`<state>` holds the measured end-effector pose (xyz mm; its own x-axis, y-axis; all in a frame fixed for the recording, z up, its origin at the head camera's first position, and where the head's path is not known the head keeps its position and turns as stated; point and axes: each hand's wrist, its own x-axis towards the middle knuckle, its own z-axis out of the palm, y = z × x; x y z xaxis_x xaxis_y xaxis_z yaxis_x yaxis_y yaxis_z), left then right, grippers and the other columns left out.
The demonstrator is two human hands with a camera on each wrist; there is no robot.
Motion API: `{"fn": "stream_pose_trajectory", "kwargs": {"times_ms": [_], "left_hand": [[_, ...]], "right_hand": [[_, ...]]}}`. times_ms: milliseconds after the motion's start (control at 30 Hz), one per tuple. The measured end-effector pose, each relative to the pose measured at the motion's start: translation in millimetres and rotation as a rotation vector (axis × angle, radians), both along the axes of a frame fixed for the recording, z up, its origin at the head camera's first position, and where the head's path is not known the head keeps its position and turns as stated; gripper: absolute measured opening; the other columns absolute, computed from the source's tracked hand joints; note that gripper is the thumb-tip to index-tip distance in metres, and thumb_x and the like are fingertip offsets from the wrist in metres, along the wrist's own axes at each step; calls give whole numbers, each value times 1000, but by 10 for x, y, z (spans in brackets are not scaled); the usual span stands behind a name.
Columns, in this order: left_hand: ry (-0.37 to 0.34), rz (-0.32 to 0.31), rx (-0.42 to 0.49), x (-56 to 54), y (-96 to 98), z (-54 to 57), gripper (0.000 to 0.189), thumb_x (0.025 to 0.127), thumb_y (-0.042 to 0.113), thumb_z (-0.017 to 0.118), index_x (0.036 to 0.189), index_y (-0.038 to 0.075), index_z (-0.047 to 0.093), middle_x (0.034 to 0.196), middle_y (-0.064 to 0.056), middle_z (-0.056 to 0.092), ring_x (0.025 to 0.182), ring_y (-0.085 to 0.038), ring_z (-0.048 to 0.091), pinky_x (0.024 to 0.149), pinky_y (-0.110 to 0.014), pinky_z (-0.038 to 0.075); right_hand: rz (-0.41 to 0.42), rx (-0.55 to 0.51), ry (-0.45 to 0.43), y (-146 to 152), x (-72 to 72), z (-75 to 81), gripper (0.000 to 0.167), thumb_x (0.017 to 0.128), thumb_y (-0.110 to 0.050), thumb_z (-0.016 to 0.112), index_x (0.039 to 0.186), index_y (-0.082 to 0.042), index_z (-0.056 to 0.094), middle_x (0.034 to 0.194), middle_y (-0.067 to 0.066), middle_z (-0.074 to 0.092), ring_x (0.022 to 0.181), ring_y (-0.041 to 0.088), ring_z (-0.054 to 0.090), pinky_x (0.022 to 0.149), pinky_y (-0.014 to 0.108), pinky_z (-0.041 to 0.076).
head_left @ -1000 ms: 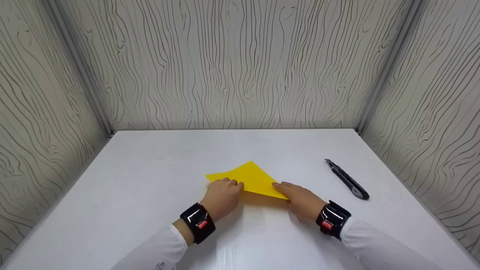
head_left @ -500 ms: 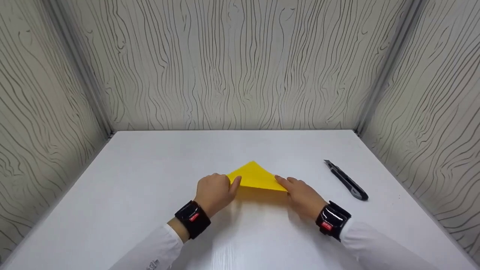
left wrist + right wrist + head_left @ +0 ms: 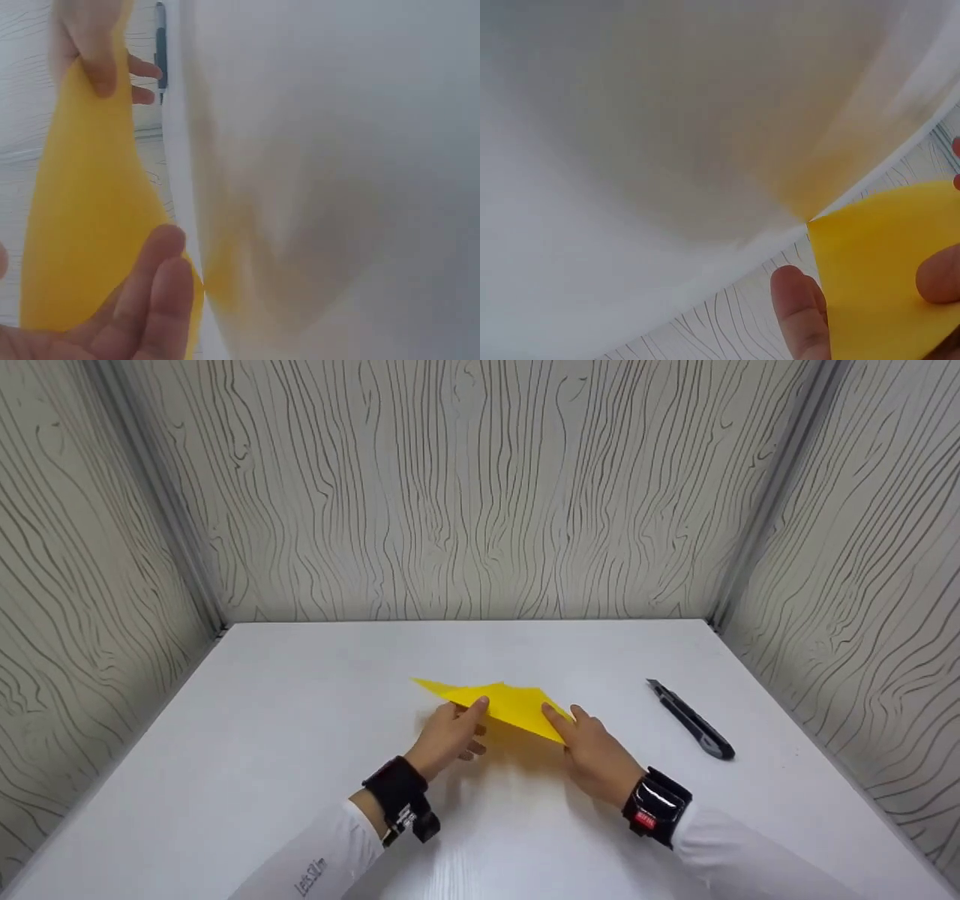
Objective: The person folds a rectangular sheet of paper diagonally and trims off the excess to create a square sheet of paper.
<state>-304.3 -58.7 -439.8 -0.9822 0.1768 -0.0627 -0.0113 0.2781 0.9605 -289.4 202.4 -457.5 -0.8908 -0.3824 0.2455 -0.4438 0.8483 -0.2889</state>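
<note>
A yellow sheet of paper (image 3: 517, 709), folded over, spans the space between my two hands above the white table. My left hand (image 3: 446, 739) pinches its near edge, thumb on top and the other fingers spread below. On the other side, my right hand (image 3: 604, 754) grips the right corner with the thumb lying over the paper. In the left wrist view the sheet (image 3: 90, 180) bends between both hands, the left fingers (image 3: 169, 292) showing behind its lower part. A pointed corner of the paper (image 3: 877, 255) sticks out past the right fingers (image 3: 799, 307) in the right wrist view.
A black and grey utility knife (image 3: 691, 720) lies to the right on the white table (image 3: 300, 697), its blade end pointing away. Wood-grain panels (image 3: 480, 495) enclose the table at the back and both sides. Each wrist wears a black strap (image 3: 657, 808).
The left hand let its thumb shift and turned palm-up under the paper's near edge. The sheet's left tip now points out to the left, and the right hand moved slightly left.
</note>
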Motion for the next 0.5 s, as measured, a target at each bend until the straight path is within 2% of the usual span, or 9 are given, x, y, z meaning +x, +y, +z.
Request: {"fn": "stream_pose_trajectory", "kwargs": {"times_ms": [33,133,233,367,500], "left_hand": [[-16,14,59,-7,18,4,57,112,50,56,137,-1,62,117,-23,73,89,-29,80,80,-38,66],[-40,29,220,-20,60,11,45,112,36,59,139,0,61,122,-23,75,96,-34,81,84,-41,68],[-50,-2,335,-15,72,20,41,111,23,60,144,0,56,128,-20,75,103,-36,80,87,-41,68],[-53,-76,419,-25,59,37,45,108,13,61,149,1,50,137,-20,72,107,-32,80,91,-43,67],[-59,-99,449,-61,42,46,47,105,7,63,148,1,48,137,-22,71,107,-30,79,92,-44,67]], "right_hand": [[-2,1,-8,-10,12,-3,61,102,8,61,160,-10,52,147,44,51,124,58,63,106,67,56],[-15,2,-48,-31,45,-12,63,105,5,62,163,-15,49,153,43,47,129,57,60,108,65,55],[-24,-9,-104,-37,64,-22,65,107,-1,63,166,-19,45,160,40,41,133,55,57,111,65,54],[-16,-7,-161,-22,61,-35,64,110,-14,64,169,-23,41,167,35,36,140,52,53,114,66,51],[17,3,-168,13,42,-43,65,110,-31,65,169,-19,40,167,34,36,142,53,52,115,67,49]]}}
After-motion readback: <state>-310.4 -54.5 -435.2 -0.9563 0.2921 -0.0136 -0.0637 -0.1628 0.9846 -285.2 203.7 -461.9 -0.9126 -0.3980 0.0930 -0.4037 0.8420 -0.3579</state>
